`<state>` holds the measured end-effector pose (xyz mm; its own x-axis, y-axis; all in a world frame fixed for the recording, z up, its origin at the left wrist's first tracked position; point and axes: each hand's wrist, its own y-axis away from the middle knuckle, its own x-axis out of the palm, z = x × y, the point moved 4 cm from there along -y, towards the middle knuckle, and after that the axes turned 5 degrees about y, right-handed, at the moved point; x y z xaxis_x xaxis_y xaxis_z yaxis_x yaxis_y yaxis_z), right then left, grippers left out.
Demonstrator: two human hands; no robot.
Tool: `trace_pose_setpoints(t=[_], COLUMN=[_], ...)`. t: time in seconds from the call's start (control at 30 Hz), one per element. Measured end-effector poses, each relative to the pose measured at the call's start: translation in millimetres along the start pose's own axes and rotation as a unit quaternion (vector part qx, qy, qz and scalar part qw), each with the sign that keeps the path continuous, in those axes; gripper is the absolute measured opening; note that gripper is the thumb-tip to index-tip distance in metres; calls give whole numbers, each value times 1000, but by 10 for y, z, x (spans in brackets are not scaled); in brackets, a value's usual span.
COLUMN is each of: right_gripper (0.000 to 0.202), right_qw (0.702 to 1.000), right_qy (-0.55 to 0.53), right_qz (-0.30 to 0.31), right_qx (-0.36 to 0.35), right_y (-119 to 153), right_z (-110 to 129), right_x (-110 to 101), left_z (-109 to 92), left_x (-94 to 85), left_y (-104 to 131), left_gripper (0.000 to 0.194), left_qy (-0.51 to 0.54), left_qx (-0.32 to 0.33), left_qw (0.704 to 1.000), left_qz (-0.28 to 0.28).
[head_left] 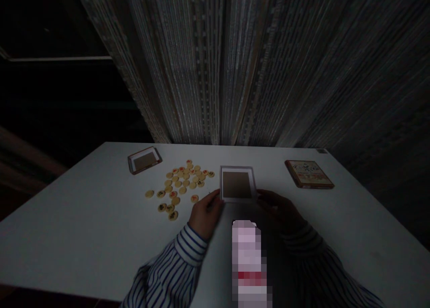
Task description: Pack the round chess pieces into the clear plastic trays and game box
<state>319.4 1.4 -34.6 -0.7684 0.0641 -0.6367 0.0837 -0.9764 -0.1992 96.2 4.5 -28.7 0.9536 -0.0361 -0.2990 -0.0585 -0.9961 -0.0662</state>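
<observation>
Between my two hands is a shallow box part (pixel 251 182) with a pale rim and a brown rectangle in its middle; whether it is a lid or a tray I cannot tell. My left hand (pixel 205 214) grips its near left corner, thumb and fingers closed at the edge. At the near right edge, my right hand (pixel 277 208) has its fingers closed on the same box part, in deep shadow. To the left of it, round wooden Chinese chess pieces (pixel 182 190) lie loosely scattered, several showing red or black characters and others plain side up.
A similar shallow box part (pixel 131 163) lies at the back left of the white table (pixel 83 236). A flat box (pixel 309 173) with printed characters sits at the right. Behind the table hangs a striped curtain (pixel 215 66). A pixelated patch hides the bottom centre.
</observation>
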Motion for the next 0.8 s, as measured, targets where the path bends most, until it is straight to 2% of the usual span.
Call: trace_pose_setpoints(t=[0.37,0.8], right_gripper=[33,33], right_qw=[1000,998], right_qy=[10,65], right_qz=[-22,-12], right_qx=[17,-1], right_y=[45,43], right_z=[-241,-201], right_x=[66,71], left_z=[61,298], left_x=[120,206], left_y=[-54,-47], left_gripper=[36,38], left_qy=[34,18], left_qx=[8,20], left_qw=[999,1000], left_qz=[2,5])
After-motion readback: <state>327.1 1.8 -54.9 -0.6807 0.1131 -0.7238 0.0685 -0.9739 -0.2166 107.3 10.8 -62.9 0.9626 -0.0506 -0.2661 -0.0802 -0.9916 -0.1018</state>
